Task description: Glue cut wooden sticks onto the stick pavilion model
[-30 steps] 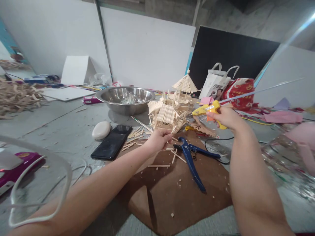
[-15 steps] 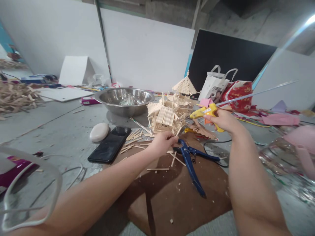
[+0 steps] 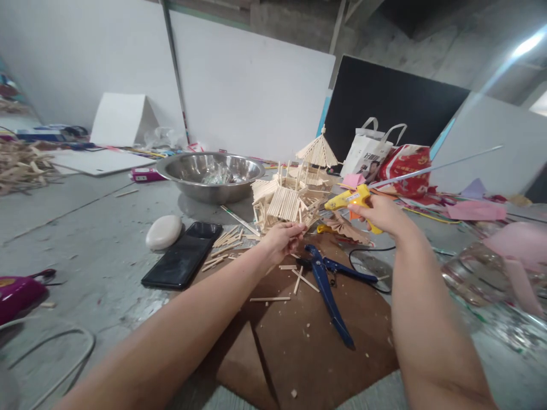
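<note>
My left hand (image 3: 284, 239) pinches a short wooden stick (image 3: 300, 216) upright in front of the stick-built model house (image 3: 285, 202). Whether the stick touches the model I cannot tell. Wrapped around a yellow hot glue gun (image 3: 351, 197), my right hand (image 3: 382, 212) is at the model's right, the nozzle pointing left toward it. A clear glue stick (image 3: 436, 167) juts from the gun's back. Below the hands, blue-handled cutters (image 3: 328, 296) lie on a brown board (image 3: 316, 364) among loose cut sticks (image 3: 270, 299).
Left of the model are a black phone (image 3: 182, 256), a white oval object (image 3: 164, 232) and a steel basin (image 3: 211, 191) holding clear plastic. A pink-lidded clear container (image 3: 474, 273) stands at right. Bags (image 3: 405, 169) stand behind. The gun's black cord (image 3: 351, 259) curves near the cutters.
My left hand has risen slightly from beside the cutters toward the model, and its stick is now upright. My right hand keeps the glue gun near the model. The view has shifted slightly.
</note>
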`<state>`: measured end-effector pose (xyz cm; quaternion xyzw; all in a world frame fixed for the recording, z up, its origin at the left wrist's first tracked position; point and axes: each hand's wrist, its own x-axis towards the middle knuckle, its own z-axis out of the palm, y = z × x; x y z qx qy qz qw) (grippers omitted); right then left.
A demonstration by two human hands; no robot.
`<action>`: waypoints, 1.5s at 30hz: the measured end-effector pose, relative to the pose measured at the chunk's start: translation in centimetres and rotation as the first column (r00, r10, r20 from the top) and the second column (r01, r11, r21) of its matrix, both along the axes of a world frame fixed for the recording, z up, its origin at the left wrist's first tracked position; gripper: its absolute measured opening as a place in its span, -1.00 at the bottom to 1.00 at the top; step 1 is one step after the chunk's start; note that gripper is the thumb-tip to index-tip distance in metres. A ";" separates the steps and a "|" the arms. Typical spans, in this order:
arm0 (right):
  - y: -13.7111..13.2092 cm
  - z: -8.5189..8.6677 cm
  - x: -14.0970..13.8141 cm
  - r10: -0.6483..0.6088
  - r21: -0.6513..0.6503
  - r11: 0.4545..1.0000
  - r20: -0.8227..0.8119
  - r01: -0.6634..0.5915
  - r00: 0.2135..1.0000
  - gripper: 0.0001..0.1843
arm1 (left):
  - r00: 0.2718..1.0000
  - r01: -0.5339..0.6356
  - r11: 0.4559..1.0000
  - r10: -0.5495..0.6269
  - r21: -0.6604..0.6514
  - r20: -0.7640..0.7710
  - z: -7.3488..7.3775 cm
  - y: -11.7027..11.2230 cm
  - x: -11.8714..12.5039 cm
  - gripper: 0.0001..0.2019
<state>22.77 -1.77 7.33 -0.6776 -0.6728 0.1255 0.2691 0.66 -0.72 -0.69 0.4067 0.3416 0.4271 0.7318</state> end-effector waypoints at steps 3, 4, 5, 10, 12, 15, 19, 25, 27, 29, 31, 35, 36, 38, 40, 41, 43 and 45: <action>0.0 0.1 -0.2 -0.012 -0.017 1.000 0.028 0.013 1.000 -0.68 | 0.999 -0.005 0.999 0.007 -0.051 0.037 0.0 0.3 -0.2 -0.85; 0.0 0.1 -0.3 -0.018 -0.025 1.000 0.039 0.019 0.999 -0.68 | 0.999 -0.012 0.998 0.015 -0.063 0.043 -0.1 0.4 -0.3 -0.86; 0.0 0.1 -0.4 -0.022 -0.032 0.999 0.048 0.023 0.999 -0.68 | 0.999 -0.022 0.997 0.026 -0.074 0.046 -0.2 0.4 -0.4 -0.87; 0.1 0.1 -0.6 -0.027 -0.040 0.999 0.050 0.029 0.998 -0.69 | 0.998 -0.028 0.997 0.032 -0.075 0.058 -0.8 0.3 -0.5 -0.86; 0.1 0.2 -0.7 -0.032 -0.039 0.999 0.052 0.035 0.998 -0.69 | 0.997 0.000 0.998 0.006 -0.062 0.081 -0.9 0.2 -0.5 -0.86; 0.1 0.1 -0.8 -0.036 -0.054 0.998 0.053 0.039 0.998 -0.68 | 0.993 0.039 0.998 -0.033 -0.056 0.109 -0.9 0.1 -0.3 -0.86; 0.2 0.0 -0.7 -0.022 -0.065 0.998 0.041 0.025 0.999 -0.65 | 0.992 0.053 0.995 -0.043 -0.081 0.116 -0.6 0.1 -0.1 -0.86; 0.3 -0.2 -0.6 -0.007 -0.061 0.998 0.047 0.010 0.999 -0.65 | 0.991 0.023 0.994 -0.009 -0.104 0.134 -0.4 0.4 -0.1 -0.86; 0.3 -0.1 -0.7 -0.010 -0.067 0.998 0.048 0.014 0.999 -0.65 | 0.991 0.008 0.995 0.006 -0.103 0.131 -0.4 0.4 -0.1 -0.86; 0.2 -0.1 -0.8 -0.011 -0.075 0.997 0.057 0.015 0.998 -0.64 | 0.992 0.003 0.995 0.009 -0.095 0.124 -0.4 0.3 -0.1 -0.86; 0.2 0.0 -0.9 -0.015 -0.075 0.997 0.070 0.021 0.997 -0.64 | 0.994 0.011 0.997 -0.002 -0.080 0.113 -0.4 0.3 -0.1 -0.86; 0.0 0.1 -1.1 -0.017 -0.070 0.997 0.088 0.024 0.996 -0.65 | 0.992 0.045 0.997 -0.038 -0.058 0.119 -0.3 0.2 -0.1 -0.87; 0.0 0.1 -1.2 -0.016 -0.070 0.997 0.086 0.022 0.996 -0.66 | 0.991 0.050 0.997 -0.042 -0.059 0.125 -0.3 0.2 -0.1 -0.86; 0.0 0.1 -1.2 -0.018 -0.069 0.997 0.080 0.023 0.997 -0.66 | 0.989 0.054 0.996 -0.044 -0.070 0.141 -0.2 0.2 -0.1 -0.86; 0.0 0.0 -1.2 -0.018 -0.061 0.998 0.080 0.023 0.997 -0.66 | 0.987 0.052 0.995 -0.038 -0.088 0.154 -0.1 0.2 -0.1 -0.85; 0.0 0.0 -1.2 -0.016 -0.058 0.998 0.083 0.021 0.996 -0.66 | 0.987 0.050 0.994 -0.034 -0.098 0.157 -0.1 0.3 -0.1 -0.85; 0.0 0.0 -1.2 -0.013 -0.052 0.999 0.084 0.017 0.996 -0.65 | 0.988 0.043 0.993 -0.026 -0.112 0.151 -0.2 0.4 -0.1 -0.85; 0.0 -0.1 -1.2 -0.007 -0.051 0.999 0.079 0.011 0.997 -0.64 | 0.990 0.034 0.993 -0.018 -0.117 0.141 -0.3 0.5 -0.1 -0.85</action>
